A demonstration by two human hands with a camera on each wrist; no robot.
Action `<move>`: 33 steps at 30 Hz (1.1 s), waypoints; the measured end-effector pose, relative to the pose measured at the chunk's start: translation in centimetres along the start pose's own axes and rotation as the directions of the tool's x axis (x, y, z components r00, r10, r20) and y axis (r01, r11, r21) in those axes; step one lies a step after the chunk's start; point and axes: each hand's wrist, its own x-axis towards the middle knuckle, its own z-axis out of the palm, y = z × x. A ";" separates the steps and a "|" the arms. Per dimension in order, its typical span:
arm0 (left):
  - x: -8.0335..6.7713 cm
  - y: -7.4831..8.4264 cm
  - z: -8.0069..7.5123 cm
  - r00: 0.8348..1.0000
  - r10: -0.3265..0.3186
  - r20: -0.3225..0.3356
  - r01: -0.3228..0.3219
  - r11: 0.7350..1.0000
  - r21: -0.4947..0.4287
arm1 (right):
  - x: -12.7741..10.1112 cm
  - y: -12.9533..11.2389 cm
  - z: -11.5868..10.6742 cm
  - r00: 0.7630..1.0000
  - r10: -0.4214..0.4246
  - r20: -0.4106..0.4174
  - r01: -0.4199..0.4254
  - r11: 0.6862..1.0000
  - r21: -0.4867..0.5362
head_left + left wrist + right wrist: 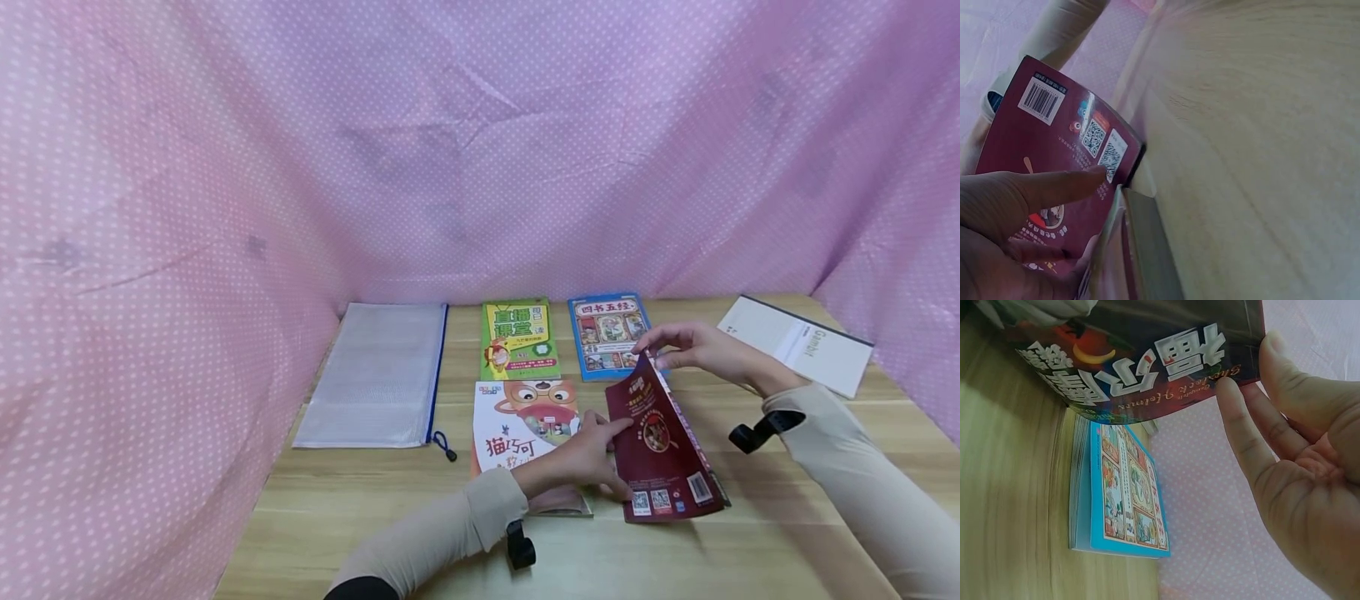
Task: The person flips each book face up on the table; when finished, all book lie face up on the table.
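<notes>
Wooden table [787, 533] | red book [660, 442] tilted | right hand [693, 346] pinches top edge | left hand [588, 462] presses cover

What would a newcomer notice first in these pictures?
The dark red book draws the eye: it stands tilted near the front of the wooden table, the right hand pinching its top corner, the left hand touching its back cover. Pink dotted cloth surrounds everything.
</notes>
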 end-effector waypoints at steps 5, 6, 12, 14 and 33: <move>0.8 -0.8 -1.3 0.993 0.059 0.105 -0.039 0.982 -0.183 | 0.9 0.0 0.0 1.000 -0.005 -0.007 0.005 1.000 0.012; 0.9 -0.8 -1.6 0.989 0.073 0.128 -0.042 0.972 -0.230 | 1.1 0.0 0.0 1.000 -0.010 -0.013 0.010 1.000 0.014; 0.9 -0.5 -3.2 0.980 0.106 0.168 -0.021 0.898 -0.440 | 2.1 0.0 0.7 0.992 -0.110 -0.057 0.113 0.993 0.047; 0.9 -0.4 -3.8 0.982 0.106 0.154 -0.021 0.881 -0.473 | 2.3 0.0 1.1 0.988 -0.136 -0.075 0.141 0.989 0.055; 0.2 -0.4 -7.0 0.982 0.190 0.002 -0.159 0.830 -0.535 | 2.3 0.3 6.5 0.971 -0.140 -0.193 0.155 0.986 0.063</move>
